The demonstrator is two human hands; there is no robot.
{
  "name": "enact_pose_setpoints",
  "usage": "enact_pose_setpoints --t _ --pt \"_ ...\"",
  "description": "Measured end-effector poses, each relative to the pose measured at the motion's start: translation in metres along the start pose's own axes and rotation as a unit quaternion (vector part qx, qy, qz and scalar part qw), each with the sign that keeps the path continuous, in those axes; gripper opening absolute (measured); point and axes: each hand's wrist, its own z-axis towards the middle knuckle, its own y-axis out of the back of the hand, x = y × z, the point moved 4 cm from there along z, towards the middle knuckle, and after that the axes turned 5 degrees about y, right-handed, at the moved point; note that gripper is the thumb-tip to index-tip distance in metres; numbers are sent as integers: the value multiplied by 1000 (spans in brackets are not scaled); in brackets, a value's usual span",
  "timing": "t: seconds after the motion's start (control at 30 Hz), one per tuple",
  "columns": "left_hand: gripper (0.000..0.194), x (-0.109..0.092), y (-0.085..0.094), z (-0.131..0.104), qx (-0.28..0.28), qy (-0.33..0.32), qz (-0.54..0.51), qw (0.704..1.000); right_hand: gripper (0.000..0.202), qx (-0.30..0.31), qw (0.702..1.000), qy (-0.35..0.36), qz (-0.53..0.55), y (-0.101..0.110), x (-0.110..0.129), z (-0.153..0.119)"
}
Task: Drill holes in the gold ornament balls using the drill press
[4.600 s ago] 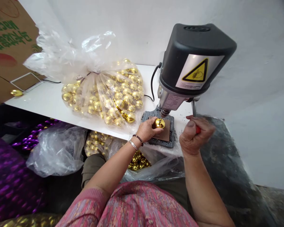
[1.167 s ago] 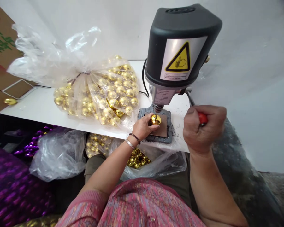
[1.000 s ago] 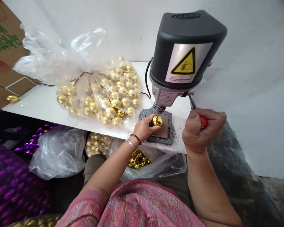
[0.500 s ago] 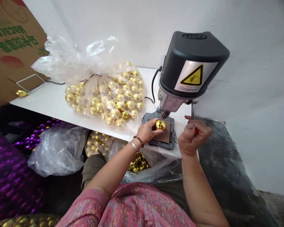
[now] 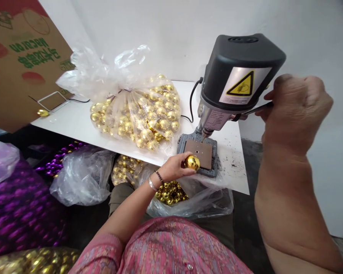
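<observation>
Left hand [image 5: 177,166] pinches a gold ball [image 5: 193,163] by the brown board [image 5: 204,149]; right hand [image 5: 297,110] clamps its fingers round the drill press lever [image 5: 259,109]!

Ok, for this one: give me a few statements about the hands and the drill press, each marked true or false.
1. The left hand holds a gold ball. True.
2. The right hand hangs free. False: the right hand is closed on the lever of the drill press.
3. A brown pad lies on the base. True.
4. The gold ball sits directly under the drill bit. False: it is nearer the person, by the base's near-left corner.
5. The tied bag lies left of the drill press. True.
</observation>
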Motion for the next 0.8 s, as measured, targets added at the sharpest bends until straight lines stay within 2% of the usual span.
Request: enact_pose_setpoints --t 0.07,0.13,0.17,0.23,0.3,0.37,0.47,0.63,0.73,0.8 --pt "67 7 9 -19 62 -27 12 998 27 0 999 -52 12 0 1 -3" --pt "71 14 23 -29 67 -29 41 997 27 -5 996 -80 27 0 4 -6" --pt "66 18 32 -29 42 -18 67 997 26 -8 996 -85 34 0 6 -6" --pt "45 25 52 -21 -46 20 151 987 26 -12 995 -87 46 0 8 -6" --pt "31 27 69 -7 -135 52 265 953 25 -16 995 -84 53 0 9 -5" --pt "34 26 79 11 -177 66 367 911 25 -18 995 -84 56 0 8 -5" --pt "39 25 83 37 -173 60 444 877 23 -18 995 -87 53 1 7 -5" --pt "46 27 79 67 -143 61 475 866 27 -4 997 -69 45 2 10 -8" --pt "41 27 79 68 -150 79 486 857 28 -1 997 -65 41 3 9 -10" --pt "36 24 79 59 -160 81 487 855 29 1 998 -45 35 4 8 -11"
